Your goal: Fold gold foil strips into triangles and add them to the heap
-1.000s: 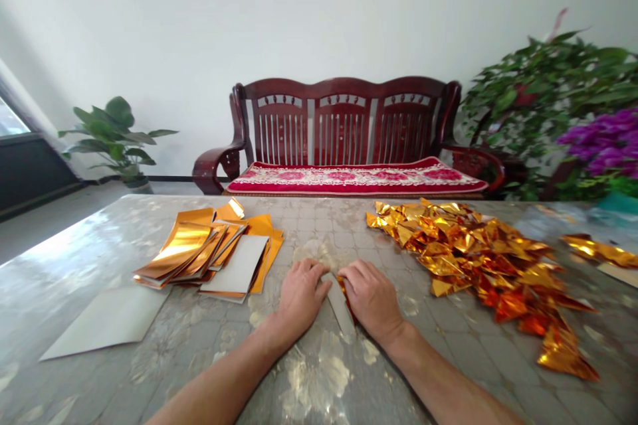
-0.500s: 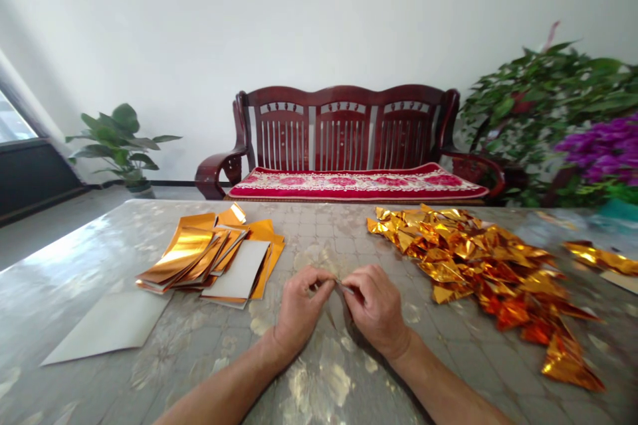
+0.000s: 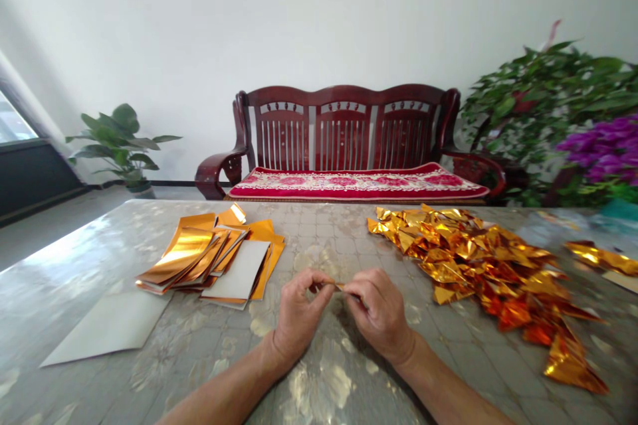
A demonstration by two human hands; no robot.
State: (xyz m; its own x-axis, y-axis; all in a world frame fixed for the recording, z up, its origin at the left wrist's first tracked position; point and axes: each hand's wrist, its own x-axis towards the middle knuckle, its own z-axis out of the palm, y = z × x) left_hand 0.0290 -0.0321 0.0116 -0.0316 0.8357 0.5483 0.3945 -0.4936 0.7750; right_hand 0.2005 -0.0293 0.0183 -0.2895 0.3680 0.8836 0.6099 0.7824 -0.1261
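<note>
The left hand (image 3: 299, 312) and right hand (image 3: 381, 315) are both curled closed, their fingertips pinching a small folded foil piece (image 3: 339, 287) between them over the mottled grey table (image 3: 319, 232). Just left of the hands lies a loose stack of gold foil sheets (image 3: 182, 254), with a white card (image 3: 236, 269) on top of its right side. Further left, a larger white sheet (image 3: 107, 329) lies flat, touching the stack's near corner. To the right sits a heap of crumpled gold foil (image 3: 478, 259), and past it, near the table's right edge, a gold strip (image 3: 601, 259). Beyond the table stands a dark red wooden bench (image 3: 343, 139) with a red floral cushion (image 3: 356, 184). A potted plant (image 3: 119, 139) stands to its left, and a leafy plant (image 3: 543, 99) and purple flowers (image 3: 605, 149) to its right.
</note>
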